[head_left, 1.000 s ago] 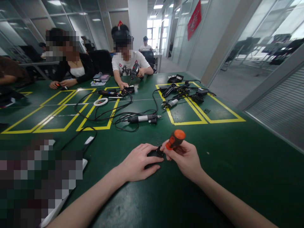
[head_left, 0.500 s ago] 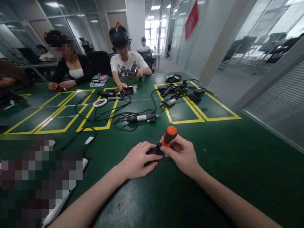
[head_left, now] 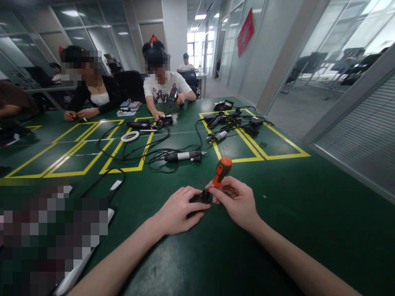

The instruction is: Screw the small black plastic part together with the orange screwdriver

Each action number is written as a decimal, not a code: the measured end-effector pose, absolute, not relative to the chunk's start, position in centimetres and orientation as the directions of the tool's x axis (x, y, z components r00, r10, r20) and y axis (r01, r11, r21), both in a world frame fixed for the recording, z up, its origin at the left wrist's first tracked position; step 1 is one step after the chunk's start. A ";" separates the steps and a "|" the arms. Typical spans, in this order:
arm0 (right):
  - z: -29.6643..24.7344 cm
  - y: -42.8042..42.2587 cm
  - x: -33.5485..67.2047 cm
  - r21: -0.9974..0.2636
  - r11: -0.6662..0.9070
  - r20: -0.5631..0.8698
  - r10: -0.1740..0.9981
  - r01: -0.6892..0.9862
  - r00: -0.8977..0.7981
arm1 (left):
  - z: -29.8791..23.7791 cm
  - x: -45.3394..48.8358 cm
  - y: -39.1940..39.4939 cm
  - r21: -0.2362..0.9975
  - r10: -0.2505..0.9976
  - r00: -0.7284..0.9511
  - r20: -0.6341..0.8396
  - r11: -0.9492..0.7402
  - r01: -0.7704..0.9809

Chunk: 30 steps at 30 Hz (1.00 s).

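Note:
In the head view, my right hand (head_left: 239, 199) is closed around the lower part of a screwdriver (head_left: 222, 170) with an orange and dark grey handle. The handle points up and leans slightly right. Its tip end is hidden by my fingers, close above a small black part (head_left: 205, 196) on the green table. My left hand (head_left: 182, 209) rests against that part from the left, thumb and index finger on either side of it. The exact kind of the black part is too small to make out.
Beyond my hands lie a grey and black electric screwdriver (head_left: 183, 156) with coiled cable, a white ring (head_left: 130, 136) and several black tools and cables (head_left: 228, 121). A co-worker (head_left: 166, 88) holds a drill across the table (head_left: 277, 185). Small screws (head_left: 263, 144) lie at right.
The screwdriver's handle stands a little more upright and higher, and my right hand's fingers have shifted on it. My left hand stays at the black part. The camera has tilted slightly.

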State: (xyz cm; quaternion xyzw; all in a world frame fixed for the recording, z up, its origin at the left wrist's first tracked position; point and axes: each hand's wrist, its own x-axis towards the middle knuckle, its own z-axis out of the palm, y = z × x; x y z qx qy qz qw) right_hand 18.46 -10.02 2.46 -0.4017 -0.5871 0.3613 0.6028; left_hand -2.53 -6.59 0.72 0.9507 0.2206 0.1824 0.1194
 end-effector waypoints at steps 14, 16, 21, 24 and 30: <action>3.2 -10.0 18.5 -0.946 0.301 0.302 0.953 -0.120 0.011 | 0.8 -2.4 -6.7 0.316 0.471 0.837 0.277 -0.868 0.384; 3.6 -10.0 18.6 -0.948 0.312 0.311 0.950 -0.067 0.024 | 0.8 -2.5 -6.7 0.315 0.472 0.836 0.280 -0.868 0.384; 4.0 -10.0 18.6 -0.920 0.392 0.392 0.918 0.005 0.062 | 0.8 -2.5 -6.7 0.322 0.475 0.833 0.283 -0.865 0.384; 3.7 -10.0 18.6 -0.932 0.362 0.362 0.932 0.006 0.023 | 0.9 -2.4 -6.7 0.320 0.471 0.832 0.293 -0.869 0.379; 3.4 -10.2 18.5 -0.949 0.309 0.310 0.951 -0.063 -0.013 | 1.0 -2.3 -6.7 0.308 0.471 0.838 0.275 -0.869 0.387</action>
